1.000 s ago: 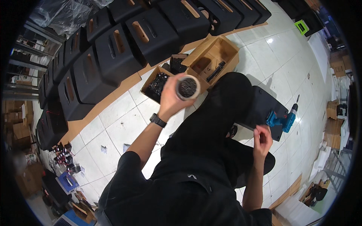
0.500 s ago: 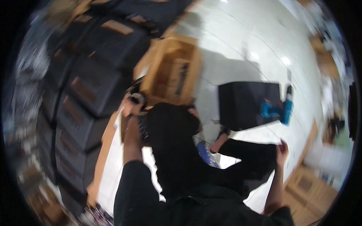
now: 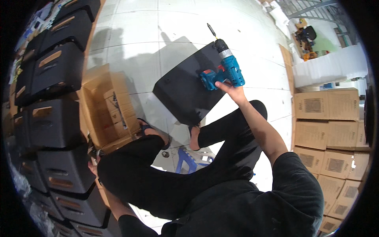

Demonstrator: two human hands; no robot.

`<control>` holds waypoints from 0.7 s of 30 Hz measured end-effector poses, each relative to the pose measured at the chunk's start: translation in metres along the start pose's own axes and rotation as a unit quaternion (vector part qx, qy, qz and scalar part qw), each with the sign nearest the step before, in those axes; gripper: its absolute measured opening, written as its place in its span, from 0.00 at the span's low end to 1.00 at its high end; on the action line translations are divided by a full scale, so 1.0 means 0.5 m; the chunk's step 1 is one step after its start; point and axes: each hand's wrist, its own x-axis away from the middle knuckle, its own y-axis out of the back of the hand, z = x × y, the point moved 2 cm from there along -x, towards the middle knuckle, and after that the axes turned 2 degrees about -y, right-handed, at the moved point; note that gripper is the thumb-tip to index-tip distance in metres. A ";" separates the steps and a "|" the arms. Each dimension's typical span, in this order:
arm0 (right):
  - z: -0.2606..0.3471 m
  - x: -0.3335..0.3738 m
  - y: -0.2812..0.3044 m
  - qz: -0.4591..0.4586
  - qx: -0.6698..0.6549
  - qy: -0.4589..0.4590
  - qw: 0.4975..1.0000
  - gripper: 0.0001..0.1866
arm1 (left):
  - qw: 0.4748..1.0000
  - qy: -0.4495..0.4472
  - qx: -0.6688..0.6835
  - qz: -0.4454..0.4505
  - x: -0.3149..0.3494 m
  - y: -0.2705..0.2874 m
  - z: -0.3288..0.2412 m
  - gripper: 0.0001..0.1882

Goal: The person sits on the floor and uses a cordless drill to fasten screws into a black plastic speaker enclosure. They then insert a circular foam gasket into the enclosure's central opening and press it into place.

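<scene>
My right hand [image 3: 233, 91] is closed around the grip of a teal and black cordless drill [image 3: 232, 71], its bit pointing away from me. The drill is over the edge of a black box-like piece [image 3: 183, 85] standing on the floor between my feet and the far side. Down by my left knee, my left hand [image 3: 94, 166] is partly hidden beside the stacked dark units; its fingers look curled, and what they hold is not clear. An open cardboard box [image 3: 103, 106] with small loose parts inside stands just beyond that hand.
Dark grey units with slots [image 3: 59, 122] are stacked along the left. Brown cartons [image 3: 329, 136] are piled at the right. A blue and white plastic stool [image 3: 193, 160] shows between my legs. White foam-like sheets [image 3: 331, 67] lie at the far right.
My right hand has moved from my right knee onto the drill. The view has turned, and my left hand has drawn back from the cardboard box to beside my left knee.
</scene>
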 end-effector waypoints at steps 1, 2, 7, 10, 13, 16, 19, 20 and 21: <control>-0.031 -0.019 -0.008 -0.018 0.003 -0.027 0.999 0.36 | 0.996 0.009 0.085 -0.032 0.022 0.040 -0.014 0.34; -0.050 -0.038 -0.023 -0.049 0.004 -0.024 0.998 0.32 | 0.984 0.008 0.171 -0.057 0.050 0.079 -0.033 0.33; -0.038 -0.056 -0.020 -0.131 0.033 0.086 0.987 0.26 | 0.956 -0.007 0.293 0.001 0.300 0.247 -0.285 0.32; 0.017 -0.078 0.049 -0.160 -0.045 0.094 0.982 0.24 | 0.952 -0.066 0.298 -0.020 0.426 0.291 -0.388 0.25; 0.105 -0.074 0.187 -0.207 0.005 0.132 0.969 0.23 | 0.953 -0.103 0.278 -0.055 0.533 0.282 -0.454 0.23; 0.131 -0.054 0.353 -0.222 -0.010 0.169 0.960 0.26 | 0.962 -0.153 0.214 -0.073 0.600 0.252 -0.505 0.31; 0.043 0.022 0.467 -0.256 -0.007 0.085 0.963 0.26 | 0.969 -0.099 0.169 -0.153 0.582 0.216 -0.509 0.35; -0.035 0.053 0.497 -0.294 0.080 0.045 0.951 0.26 | 0.971 -0.089 0.167 -0.145 0.579 0.214 -0.527 0.36; -0.120 0.086 0.503 -0.317 0.042 0.061 0.945 0.26 | 0.974 -0.078 0.163 -0.139 0.581 0.214 -0.546 0.37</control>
